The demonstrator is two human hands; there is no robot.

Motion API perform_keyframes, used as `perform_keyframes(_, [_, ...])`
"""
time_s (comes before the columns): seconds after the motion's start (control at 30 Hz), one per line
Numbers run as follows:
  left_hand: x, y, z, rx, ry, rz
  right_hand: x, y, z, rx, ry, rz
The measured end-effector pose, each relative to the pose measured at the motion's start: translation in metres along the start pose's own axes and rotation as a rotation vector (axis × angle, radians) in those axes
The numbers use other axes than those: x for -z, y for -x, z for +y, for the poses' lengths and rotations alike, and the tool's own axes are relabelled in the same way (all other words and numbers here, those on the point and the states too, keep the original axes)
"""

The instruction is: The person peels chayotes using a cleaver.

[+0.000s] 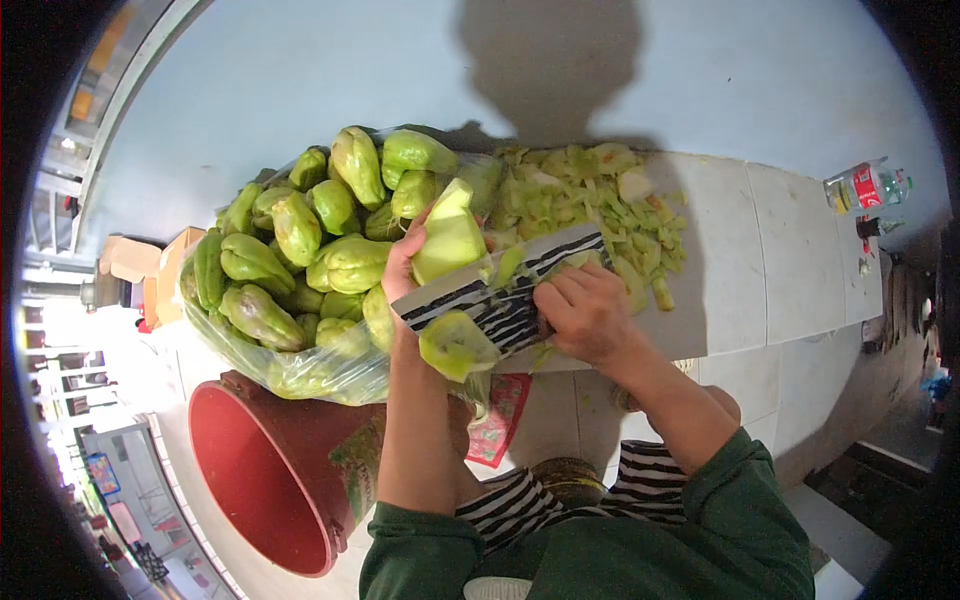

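My left hand point(403, 268) is closed round a peeled pale-green chayote point(447, 240). Against its lower side lies a broad-bladed knife point(505, 302), held tilted, its flat face showing black and white stripes like those on the trousers. The fingers of my right hand point(588, 315) are curled at the blade's right part; the handle is hidden by the hand. A bit of peel point(508, 266) clings to the blade. A pale-green chayote piece point(457, 347) shows at the blade's lower left; what supports it cannot be made out.
Whole chayotes point(295, 230) fill a clear plastic bag point(345, 375) on the left. Peelings point(590, 200) are heaped on the tiled ledge point(715, 230) by the wall. A red bucket point(262, 480) lies tipped below the bag. Bottles point(866, 188) stand far right.
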State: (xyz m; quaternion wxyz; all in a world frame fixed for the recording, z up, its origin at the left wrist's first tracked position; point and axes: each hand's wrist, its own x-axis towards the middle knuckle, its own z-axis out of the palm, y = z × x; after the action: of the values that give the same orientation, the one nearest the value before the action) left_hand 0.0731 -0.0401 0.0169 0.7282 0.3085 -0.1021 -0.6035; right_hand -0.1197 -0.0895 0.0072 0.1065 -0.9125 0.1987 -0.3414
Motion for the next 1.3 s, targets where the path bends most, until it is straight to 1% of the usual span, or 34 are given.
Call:
perform_keyframes(0.07, [-0.002, 0.001, -0.001, 0.007, -0.007, 0.015, 0.000, 0.001, 0.000, 0.002, 0.005, 0.016])
perform_keyframes(0.13, [0.002, 0.000, -0.001, 0.005, -0.029, 0.018, 0.001, 0.005, 0.003, -0.021, 0.085, -0.084])
perform_keyframes(0.17, [0.003, -0.001, -0.001, 0.001, -0.052, 0.020, 0.000, 0.007, 0.005, -0.021, 0.084, -0.085])
perform_keyframes(0.23, [-0.005, 0.004, 0.001, -0.037, -0.065, 0.039, 0.000, 0.008, 0.010, -0.140, 0.058, -0.117])
perform_keyframes(0.27, [-0.009, 0.005, 0.002, -0.074, -0.078, 0.056, 0.003, 0.007, 0.013, -0.140, 0.058, -0.118])
perform_keyframes(0.3, [-0.011, 0.006, 0.004, -0.074, -0.078, 0.056, 0.008, 0.005, 0.016, -0.144, 0.030, -0.164])
perform_keyframes(0.33, [-0.012, 0.007, 0.005, -0.084, -0.123, 0.077, 0.011, 0.003, 0.017, -0.149, 0.002, -0.210])
perform_keyframes(0.37, [-0.012, 0.008, 0.006, -0.094, -0.168, 0.098, 0.013, 0.002, 0.017, -0.149, 0.002, -0.211])
perform_keyframes(0.47, [-0.009, 0.006, 0.007, -0.102, -0.239, 0.071, 0.013, 0.001, 0.017, -0.115, -0.033, -0.234])
perform_keyframes(0.53, [-0.010, 0.007, 0.004, -0.119, -0.233, 0.087, 0.007, 0.005, 0.023, -0.231, -0.028, -0.262])
perform_keyframes(0.63, [-0.009, 0.008, 0.005, -0.132, -0.199, 0.079, 0.008, 0.005, 0.031, -0.274, -0.028, -0.219])
perform_keyframes(0.73, [-0.009, 0.009, 0.008, -0.131, -0.209, 0.036, 0.017, 0.000, 0.027, -0.261, -0.077, -0.262])
perform_keyframes(0.77, [-0.012, 0.009, 0.007, -0.139, -0.228, 0.049, 0.015, 0.001, 0.029, -0.262, -0.079, -0.263])
perform_keyframes(0.83, [-0.013, 0.010, 0.007, -0.145, -0.248, 0.062, 0.010, 0.003, 0.036, -0.256, -0.083, -0.192])
perform_keyframes(0.93, [-0.011, 0.010, 0.012, -0.156, -0.307, 0.034, 0.013, 0.003, 0.040, -0.246, -0.087, -0.212])
perform_keyframes(0.97, [-0.009, 0.010, 0.015, -0.124, -0.342, 0.011, 0.018, 0.001, 0.040, -0.244, -0.088, -0.213])
perform_keyframes(1.03, [-0.009, 0.012, 0.020, -0.090, -0.378, -0.009, 0.035, -0.005, 0.040, -0.499, -0.374, -0.548])
perform_keyframes(1.07, [-0.010, 0.013, 0.021, -0.069, -0.394, -0.006, 0.038, -0.001, 0.039, -0.500, -0.375, -0.549])
perform_keyframes(1.13, [-0.011, 0.013, 0.022, -0.048, -0.408, -0.002, 0.044, 0.008, 0.036, -0.887, -0.556, -0.476])
perform_keyframes(1.17, [-0.011, 0.012, 0.021, -0.051, -0.431, 0.004, 0.047, 0.006, 0.037, -0.885, -0.556, -0.479])
perform_keyframes(1.23, [-0.011, 0.012, 0.022, -0.055, -0.455, 0.009, 0.052, 0.001, 0.041, -1.054, -0.643, -0.619])
perform_keyframes(1.3, [-0.007, 0.012, 0.025, 0.011, -0.490, -0.098, 0.050, 0.006, 0.045, -1.072, -0.667, -0.606])
